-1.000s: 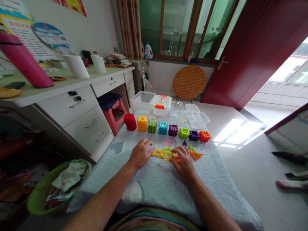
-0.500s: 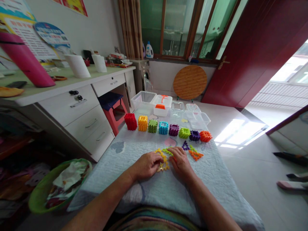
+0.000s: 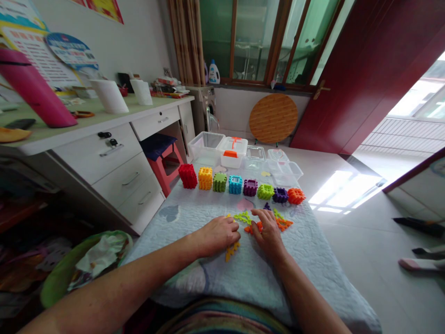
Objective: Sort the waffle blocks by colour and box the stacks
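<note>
My left hand [image 3: 220, 235] is closed, its curled fingers on the yellow interlocking plastic pieces [image 3: 232, 251]. Parts of the yellow pieces stick out above and below the fingers; the grip itself is partly hidden. Over the orange plastic pieces [image 3: 248, 229], my right hand [image 3: 270, 234] has its fingers apart, the thumb near or touching an orange edge. A lime green piece [image 3: 243, 217] lies between the two hands. Right of my right hand lie an orange triangle [image 3: 285, 224] and another lime piece [image 3: 277, 213]. A dark purple triangle [image 3: 267, 206] shows just beyond the fingers.
Block stacks stand in a row across the cloth-covered table [image 3: 167, 246], from a red stack [image 3: 187, 176] to an orange stack [image 3: 296, 195]. Behind them are clear plastic boxes [image 3: 206, 146] and a lidded box with an orange latch [image 3: 233, 160]. A desk [image 3: 118, 171] stands left.
The yellow pieces have shifted under my left hand, which now covers more of them. My right hand has moved slightly right, off the lime piece and over the orange ones.
</note>
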Motion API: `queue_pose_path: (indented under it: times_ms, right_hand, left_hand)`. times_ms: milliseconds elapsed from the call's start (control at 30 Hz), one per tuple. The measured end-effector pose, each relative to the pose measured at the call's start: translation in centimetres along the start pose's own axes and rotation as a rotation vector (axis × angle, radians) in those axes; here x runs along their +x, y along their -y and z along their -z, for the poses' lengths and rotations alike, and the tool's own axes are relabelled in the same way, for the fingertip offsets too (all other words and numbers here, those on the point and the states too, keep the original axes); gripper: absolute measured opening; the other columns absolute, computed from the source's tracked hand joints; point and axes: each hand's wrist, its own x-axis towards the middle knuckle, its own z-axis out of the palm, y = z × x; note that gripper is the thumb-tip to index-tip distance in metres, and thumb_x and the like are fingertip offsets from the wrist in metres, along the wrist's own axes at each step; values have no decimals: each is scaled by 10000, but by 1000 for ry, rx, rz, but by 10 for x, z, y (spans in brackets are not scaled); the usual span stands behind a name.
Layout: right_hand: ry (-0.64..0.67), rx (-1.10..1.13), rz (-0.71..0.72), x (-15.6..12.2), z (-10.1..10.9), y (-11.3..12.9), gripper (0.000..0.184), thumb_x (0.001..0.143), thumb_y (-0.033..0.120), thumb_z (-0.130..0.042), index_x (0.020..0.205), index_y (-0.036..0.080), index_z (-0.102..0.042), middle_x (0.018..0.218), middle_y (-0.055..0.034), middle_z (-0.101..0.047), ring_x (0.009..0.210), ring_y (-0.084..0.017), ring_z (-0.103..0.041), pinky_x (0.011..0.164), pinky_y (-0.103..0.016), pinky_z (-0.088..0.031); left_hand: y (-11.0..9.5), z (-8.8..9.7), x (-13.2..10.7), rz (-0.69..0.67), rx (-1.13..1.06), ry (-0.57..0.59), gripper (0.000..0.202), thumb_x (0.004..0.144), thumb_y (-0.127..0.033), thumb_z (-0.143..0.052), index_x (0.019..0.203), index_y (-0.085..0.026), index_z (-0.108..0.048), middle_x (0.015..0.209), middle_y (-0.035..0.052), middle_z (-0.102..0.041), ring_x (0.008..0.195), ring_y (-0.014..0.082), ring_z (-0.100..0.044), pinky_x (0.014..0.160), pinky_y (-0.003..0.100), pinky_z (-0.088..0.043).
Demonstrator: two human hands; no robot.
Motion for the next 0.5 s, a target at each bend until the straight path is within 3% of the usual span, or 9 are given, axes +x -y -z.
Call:
queue_pose_path:
  times_ms: [200, 333, 500]
  right_hand:
    - [-15, 3, -6, 0, 1, -1, 306, 831, 141, -521, 1117, 208, -608, 1043, -84, -639, 1010, -256, -542, 900, -424, -452]
    - [-1, 8, -10, 0, 0, -1, 308, 826, 131, -522, 1111, 208, -611, 1052, -85, -635, 1013, -255, -539, 899, -423, -455]
    - [11, 12, -6, 0, 0, -1, 298, 832, 124, -519, 1108, 199, -604, 1043, -86, -629, 1013, -255, -535, 906, -421, -455]
  left_hand:
    - [10, 12, -18, 96, -149, 73, 108, 752, -149, -615, 828, -218, -647, 928, 49, -636, 911, 217, -584, 839, 320, -474]
    - [27, 21, -24, 239, -177, 16, 228, 727, -178, -609, 944, -217, -668, 917, 35, -655, 887, 207, -602, 815, 300, -467]
    - [41, 19, -10, 404, -194, -84, 350, 706, -227, -612, 1053, -200, -650, 876, 30, -683, 813, 198, -626, 751, 286, -469]
